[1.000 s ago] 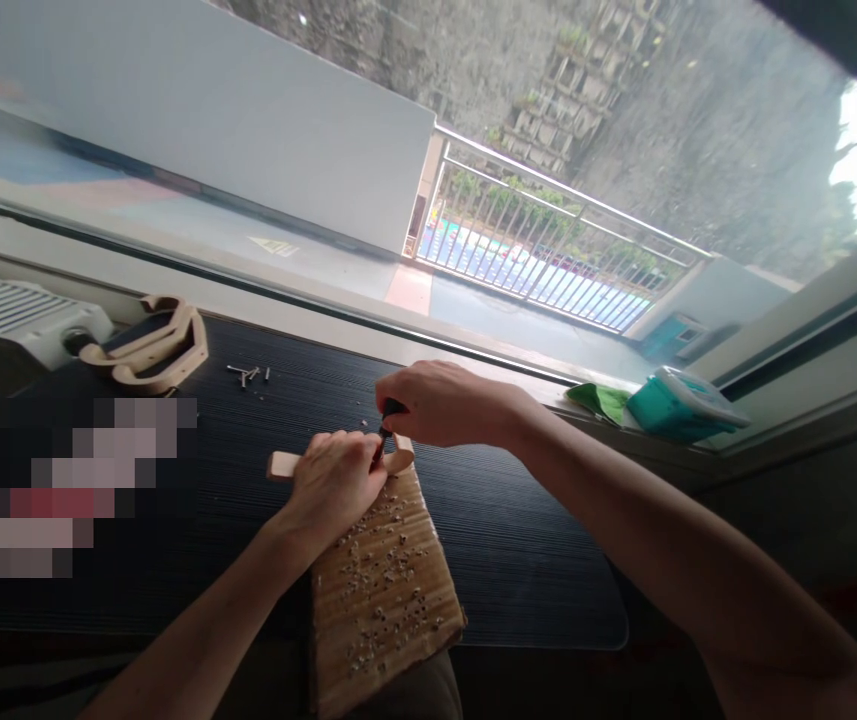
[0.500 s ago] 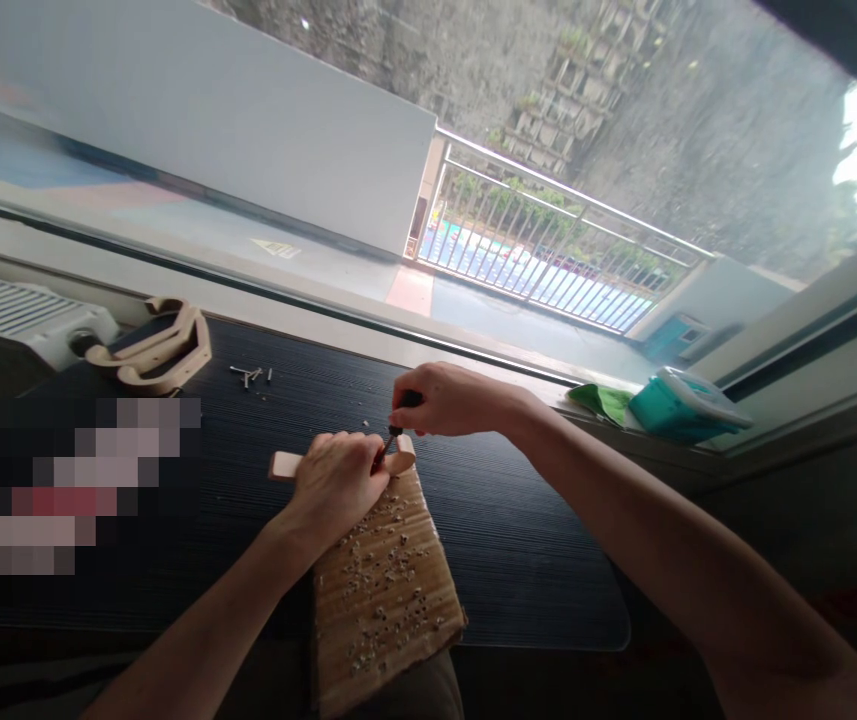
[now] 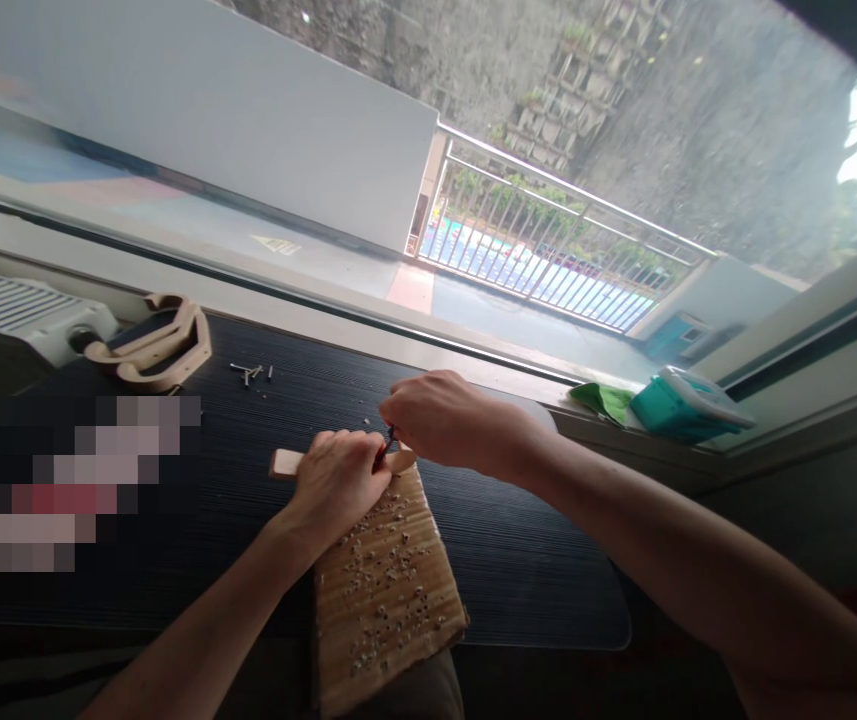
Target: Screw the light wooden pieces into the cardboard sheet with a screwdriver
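Note:
My left hand (image 3: 342,478) is closed over a pale wooden piece (image 3: 287,463), pressing it across the far end of a corrugated cardboard piece (image 3: 383,590). One blunt end of the wood sticks out left of the hand, and a rounded end (image 3: 402,461) shows on the right. My right hand (image 3: 428,415) is closed round a thin-shafted tool that looks like a screwdriver (image 3: 390,437). Its handle is hidden in the fist now, and its shaft slants down to the wood beside my left hand. Something red shows at the lower end, and the tip is hidden.
Several small screws (image 3: 249,373) lie on the dark table (image 3: 518,560). Curved wooden pieces (image 3: 165,350) rest at the back left, near a white ridged object (image 3: 15,310). A teal box (image 3: 687,405) and a green cloth (image 3: 602,402) sit on the window sill. Pale crumbs dot the cardboard.
My right hand has turned over the tool, its back now facing up and covering the dark handle that showed before. My left hand and the wood stay put.

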Action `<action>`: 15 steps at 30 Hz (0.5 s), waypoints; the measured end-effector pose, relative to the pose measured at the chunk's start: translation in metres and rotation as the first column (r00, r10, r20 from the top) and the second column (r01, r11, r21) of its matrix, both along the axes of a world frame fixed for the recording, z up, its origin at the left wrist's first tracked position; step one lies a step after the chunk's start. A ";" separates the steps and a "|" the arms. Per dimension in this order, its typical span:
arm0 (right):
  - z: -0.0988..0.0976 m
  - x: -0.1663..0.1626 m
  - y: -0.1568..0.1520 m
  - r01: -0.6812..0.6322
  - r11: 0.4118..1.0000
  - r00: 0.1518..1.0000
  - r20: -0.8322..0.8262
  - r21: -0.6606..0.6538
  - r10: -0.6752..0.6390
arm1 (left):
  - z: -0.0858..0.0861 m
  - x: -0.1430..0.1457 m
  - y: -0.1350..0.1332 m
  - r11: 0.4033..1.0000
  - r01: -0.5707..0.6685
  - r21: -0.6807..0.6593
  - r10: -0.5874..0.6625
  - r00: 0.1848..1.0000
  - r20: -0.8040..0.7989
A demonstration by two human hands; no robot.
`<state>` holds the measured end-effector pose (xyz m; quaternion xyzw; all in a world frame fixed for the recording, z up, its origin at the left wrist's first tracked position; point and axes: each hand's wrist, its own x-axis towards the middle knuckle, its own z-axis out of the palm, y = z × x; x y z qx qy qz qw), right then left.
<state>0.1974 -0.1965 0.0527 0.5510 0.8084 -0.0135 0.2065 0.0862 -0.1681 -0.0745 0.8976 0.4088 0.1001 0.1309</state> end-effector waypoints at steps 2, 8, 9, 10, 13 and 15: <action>-0.003 0.000 0.000 0.027 1.000 1.000 0.006 0.003 -0.027 | 0.000 0.000 0.000 1.000 0.002 0.003 -0.002 1.000 -0.005; 0.001 0.001 0.001 0.101 0.995 0.995 0.005 -0.022 -0.101 | 0.001 0.001 0.000 1.000 0.012 -0.006 -0.012 1.000 -0.013; 0.003 0.001 0.002 0.100 0.994 0.995 -0.005 -0.031 -0.101 | 0.002 0.001 0.000 1.000 0.011 -0.006 -0.012 1.000 -0.012; 0.006 0.002 0.002 0.094 0.995 0.995 -0.020 -0.033 -0.095 | 0.002 0.001 0.000 1.000 0.010 -0.004 -0.010 1.000 -0.008; 0.012 0.002 0.003 0.056 0.998 0.997 -0.058 -0.012 -0.057 | 0.002 0.001 0.000 1.000 0.004 0.001 -0.004 1.000 0.007; 0.013 0.003 0.004 0.042 0.999 0.997 -0.059 -0.013 -0.042 | 0.001 0.001 0.000 1.000 0.004 0.005 -0.004 1.000 0.012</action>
